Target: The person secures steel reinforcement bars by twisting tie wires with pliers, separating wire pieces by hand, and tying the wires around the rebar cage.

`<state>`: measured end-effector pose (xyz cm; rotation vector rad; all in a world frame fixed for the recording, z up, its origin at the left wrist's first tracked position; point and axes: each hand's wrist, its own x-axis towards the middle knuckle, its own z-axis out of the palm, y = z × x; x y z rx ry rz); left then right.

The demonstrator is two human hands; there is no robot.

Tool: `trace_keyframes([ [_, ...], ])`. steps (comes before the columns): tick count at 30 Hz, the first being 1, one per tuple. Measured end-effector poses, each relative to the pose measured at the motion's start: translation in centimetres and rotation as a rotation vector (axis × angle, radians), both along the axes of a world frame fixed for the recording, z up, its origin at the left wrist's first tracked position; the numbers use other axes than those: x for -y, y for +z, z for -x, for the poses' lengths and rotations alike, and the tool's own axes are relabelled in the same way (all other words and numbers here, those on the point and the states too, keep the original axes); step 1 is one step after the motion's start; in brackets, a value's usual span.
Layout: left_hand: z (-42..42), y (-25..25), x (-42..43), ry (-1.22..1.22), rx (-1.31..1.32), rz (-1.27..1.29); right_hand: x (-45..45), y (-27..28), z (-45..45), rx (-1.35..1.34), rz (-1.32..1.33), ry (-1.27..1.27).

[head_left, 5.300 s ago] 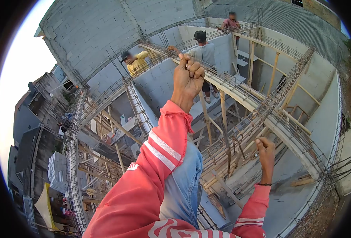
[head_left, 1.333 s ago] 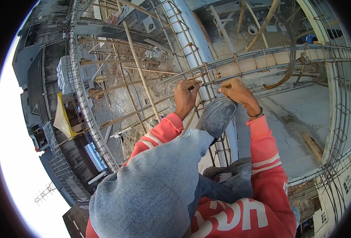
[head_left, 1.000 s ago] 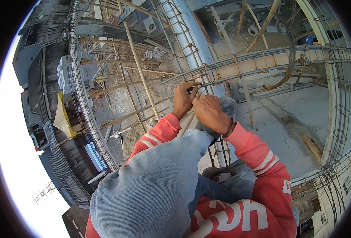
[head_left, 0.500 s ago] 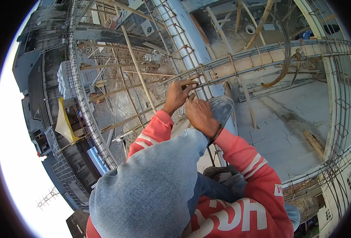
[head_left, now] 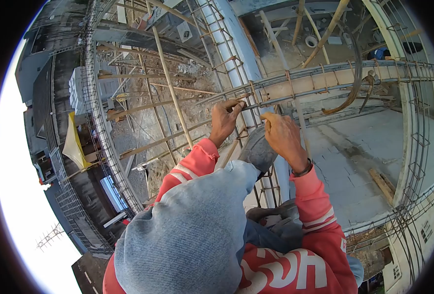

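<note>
My left hand is closed in a pinch at the steel reinforcing bars, where the long beam cage crosses another cage. Its fingertips touch the bar; whatever lies between them is too small to make out. To the right of it, my right hand is held above my shoe, off the bars. Its thumb and index finger are pressed together, and I cannot see what they pinch. A dark shoe rests on the cage below the hands. Rusty stirrups ring the bars at intervals.
A coil of thin wire hangs over the beam at the right, beside a hammer-like tool hooked on the bars. Wooden poles and rubble lie far below on the left. A pale slab and a timber piece are on the right.
My right hand has moved right and slightly down, away from my left hand and the bars. The left hand stays pinched at the bar. The view has shifted slightly.
</note>
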<state>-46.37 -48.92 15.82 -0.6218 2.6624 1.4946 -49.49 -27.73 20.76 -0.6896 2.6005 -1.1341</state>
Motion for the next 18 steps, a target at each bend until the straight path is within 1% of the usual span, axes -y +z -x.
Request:
trace_keyframes([
  [1, -0.3, -0.3, 0.0, 0.003, -0.023, 0.017, 0.2, 0.4, -0.3, 0.08, -0.037, 0.042],
  [2, -0.5, -0.4, 0.0, 0.012, -0.002, 0.013, 0.5, -0.1, -1.2, 0.081, -0.037, 0.059],
  [4, -0.4, -0.2, 0.2, 0.008, -0.002, 0.003, 1.2, -1.4, -3.0, -0.043, -0.012, 0.132],
  [5, -0.3, 0.2, 0.2, -0.013, -0.004, -0.007, 1.3, -1.6, -3.2, -0.044, -0.013, 0.141],
  [7, 0.2, 1.1, 0.0, -0.023, 0.002, 0.005, 1.7, -1.2, -2.9, 0.018, 0.033, 0.09],
  [8, 0.1, 1.4, 0.1, -0.035, 0.015, 0.018, 1.8, -0.7, -2.4, 0.02, 0.032, 0.106],
  [10, -0.1, 0.9, 0.1, -0.029, -0.022, -0.013, 1.6, 0.5, -0.7, 0.151, -0.039, 0.067],
  [12, -0.3, 0.5, 0.1, -0.026, -0.06, -0.045, 1.7, 0.7, 0.0, 0.148, -0.016, 0.075],
  [15, -0.1, 1.2, -0.1, -0.034, -0.084, 0.007, 1.7, 0.9, 0.2, 0.152, 0.022, 0.078],
  [17, 0.0, 2.4, -0.3, -0.068, 0.036, 0.049, 1.6, 0.9, 0.3, 0.16, 0.034, 0.079],
  [18, -0.1, 2.1, -0.4, -0.07, 0.036, 0.049, 1.4, 0.8, 0.5, 0.163, 0.03, 0.097],
])
